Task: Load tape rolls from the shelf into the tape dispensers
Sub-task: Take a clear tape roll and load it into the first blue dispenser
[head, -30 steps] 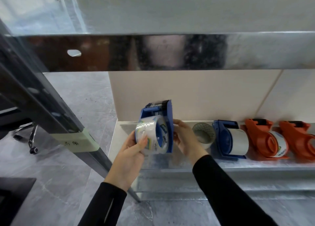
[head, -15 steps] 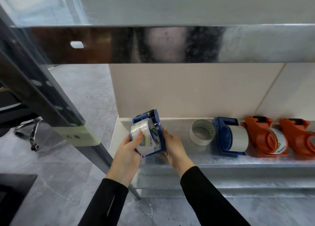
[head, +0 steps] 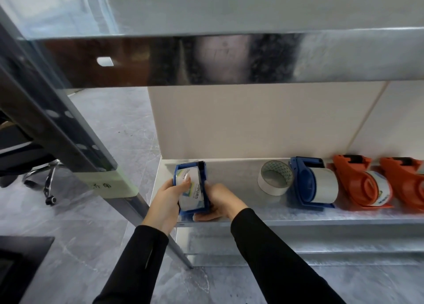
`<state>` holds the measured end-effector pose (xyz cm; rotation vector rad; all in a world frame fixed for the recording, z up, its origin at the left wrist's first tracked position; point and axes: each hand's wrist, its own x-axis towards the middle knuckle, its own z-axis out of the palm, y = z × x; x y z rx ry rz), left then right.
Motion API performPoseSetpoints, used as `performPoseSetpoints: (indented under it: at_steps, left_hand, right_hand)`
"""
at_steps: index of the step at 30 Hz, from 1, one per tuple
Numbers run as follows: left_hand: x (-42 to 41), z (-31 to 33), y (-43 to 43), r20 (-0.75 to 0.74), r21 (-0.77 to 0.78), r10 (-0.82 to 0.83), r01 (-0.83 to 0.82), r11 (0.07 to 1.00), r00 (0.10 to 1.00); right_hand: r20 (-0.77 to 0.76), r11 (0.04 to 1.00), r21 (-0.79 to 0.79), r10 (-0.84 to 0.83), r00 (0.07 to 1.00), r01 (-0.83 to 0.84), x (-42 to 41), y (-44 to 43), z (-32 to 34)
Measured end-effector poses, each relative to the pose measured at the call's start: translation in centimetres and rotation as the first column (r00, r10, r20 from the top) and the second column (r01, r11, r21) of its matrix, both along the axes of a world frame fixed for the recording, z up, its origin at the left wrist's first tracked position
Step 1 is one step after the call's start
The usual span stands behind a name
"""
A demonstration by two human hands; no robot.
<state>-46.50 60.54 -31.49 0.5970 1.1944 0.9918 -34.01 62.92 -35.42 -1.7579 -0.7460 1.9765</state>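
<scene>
A blue tape dispenser [head: 202, 177] with a clear tape roll [head: 191, 193] in it sits low over the left end of the metal shelf [head: 236, 175]. My left hand [head: 168, 195] grips the roll side, thumb on top. My right hand [head: 220, 202] holds the dispenser's right side and underside. A loose white tape roll [head: 274, 181] lies on the shelf to the right. Beside it stands a second blue dispenser [head: 309, 184] with a white roll, then two orange dispensers [head: 358, 184] [head: 403, 179] at the far right.
A shiny upper shelf [head: 229, 58] overhangs close above. A slanted metal upright [head: 68, 143] with a pale label runs down at the left. An office chair base [head: 46, 179] stands on the grey floor at left. A beige wall backs the shelf.
Both hands have lowered the blue dispenser with its roll from mid-air down and left to the shelf's left end. The other dispensers and the loose roll have not moved.
</scene>
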Motion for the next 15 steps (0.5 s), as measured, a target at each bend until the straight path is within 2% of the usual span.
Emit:
performPoseSetpoints:
  at_steps: [3,6,8,12,15]
  left_hand:
    - [0.0,-0.1,0.1,-0.052,-0.002,-0.005,0.005,1.0,0.999]
    - [0.2,-0.1,-0.2,-0.115,0.011,-0.017,0.019,1.0,0.993]
    - [0.3,-0.1,-0.5,-0.147,0.031,-0.028,0.033,0.999,0.989]
    - [0.6,0.0,-0.9,-0.223,0.058,-0.041,0.055,0.997,0.974]
    - [0.4,-0.1,-0.8,-0.32,0.055,-0.062,0.084,0.995,0.945]
  right_hand:
    - [0.225,0.984,-0.002,0.172,0.959,-0.176,0.0,0.3,0.0]
    - [0.363,0.961,0.013,0.254,0.897,-0.278,0.2,0.3,-0.3]
    - [0.461,0.944,0.043,0.271,0.845,-0.326,0.3,0.3,-0.8]
    - [0.728,0.849,0.098,0.295,0.619,-0.519,0.6,-0.2,-1.0]
    - [0.778,0.827,0.136,0.251,0.576,-0.545,1.6,-0.6,-0.7]
